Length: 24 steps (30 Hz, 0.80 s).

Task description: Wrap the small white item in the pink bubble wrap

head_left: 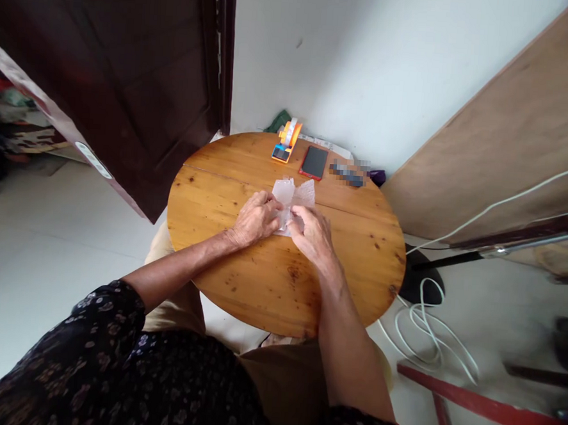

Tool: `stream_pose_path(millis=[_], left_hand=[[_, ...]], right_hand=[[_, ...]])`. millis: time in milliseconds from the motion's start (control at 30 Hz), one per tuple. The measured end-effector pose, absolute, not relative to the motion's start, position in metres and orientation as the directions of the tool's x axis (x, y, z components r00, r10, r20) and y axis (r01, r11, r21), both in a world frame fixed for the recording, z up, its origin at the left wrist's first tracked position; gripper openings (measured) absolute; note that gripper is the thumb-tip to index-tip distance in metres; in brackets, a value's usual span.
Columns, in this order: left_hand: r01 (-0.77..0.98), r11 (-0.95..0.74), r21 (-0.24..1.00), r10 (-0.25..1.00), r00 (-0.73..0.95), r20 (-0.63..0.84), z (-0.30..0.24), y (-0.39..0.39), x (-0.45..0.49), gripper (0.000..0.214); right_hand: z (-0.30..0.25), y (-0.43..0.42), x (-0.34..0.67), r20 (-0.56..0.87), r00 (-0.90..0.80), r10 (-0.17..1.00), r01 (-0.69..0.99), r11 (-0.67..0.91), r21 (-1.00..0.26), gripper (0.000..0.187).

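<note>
A small piece of clear, wrinkled plastic wrap, which looks like bubble wrap (284,191), lies partly folded at the middle of the round wooden table (232,280). My left hand (257,218) holds its left side, fingers curled over the plastic. From the right, my right hand (313,235) grips the near right part between thumb and fingers. One flap stands up a little beyond the fingertips. Whether anything lies inside the wrap is hidden by my fingers and the folds.
Behind the wrap are an orange tape dispenser (288,139), a red-edged phone (313,162) and a dark, blurred-out object (348,174). A white wall borders the table's far side, and a dark door (143,69) stands left. White cable (421,323) coils on the floor at right.
</note>
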State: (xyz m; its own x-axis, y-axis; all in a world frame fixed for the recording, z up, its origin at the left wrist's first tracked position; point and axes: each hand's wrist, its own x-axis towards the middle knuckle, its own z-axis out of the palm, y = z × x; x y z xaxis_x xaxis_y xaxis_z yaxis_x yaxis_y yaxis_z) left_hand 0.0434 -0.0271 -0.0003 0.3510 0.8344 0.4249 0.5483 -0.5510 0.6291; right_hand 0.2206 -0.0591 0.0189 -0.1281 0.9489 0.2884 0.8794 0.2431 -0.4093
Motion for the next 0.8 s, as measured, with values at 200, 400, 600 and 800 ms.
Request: stream_pose_path(millis=[200,400,600,800], left_hand=[[0.558,-0.623,0.547,0.778,0.369,0.509,-0.009,-0.024,0.044,0.016],[0.542,-0.641,0.543,0.761,0.360,0.539,-0.011,-0.022,0.045,0.016],[0.523,-0.637,0.566,0.764,0.328,0.556,-0.017,-0.023,0.046,0.019],[0.537,-0.650,0.537,0.742,0.297,0.601,-0.026,-0.023,0.052,0.021]], right_hand=[[0.018,-0.057,0.221,0.270,-0.124,0.955,0.867,0.237,-0.438,0.034],[0.026,-0.060,0.219,0.233,-0.126,0.964,0.878,0.218,-0.427,0.033],[0.032,-0.062,0.221,0.183,-0.185,0.966,0.876,0.246,-0.415,0.046],[0.031,-0.063,0.221,0.182,-0.191,0.965,0.878,0.251,-0.407,0.052]])
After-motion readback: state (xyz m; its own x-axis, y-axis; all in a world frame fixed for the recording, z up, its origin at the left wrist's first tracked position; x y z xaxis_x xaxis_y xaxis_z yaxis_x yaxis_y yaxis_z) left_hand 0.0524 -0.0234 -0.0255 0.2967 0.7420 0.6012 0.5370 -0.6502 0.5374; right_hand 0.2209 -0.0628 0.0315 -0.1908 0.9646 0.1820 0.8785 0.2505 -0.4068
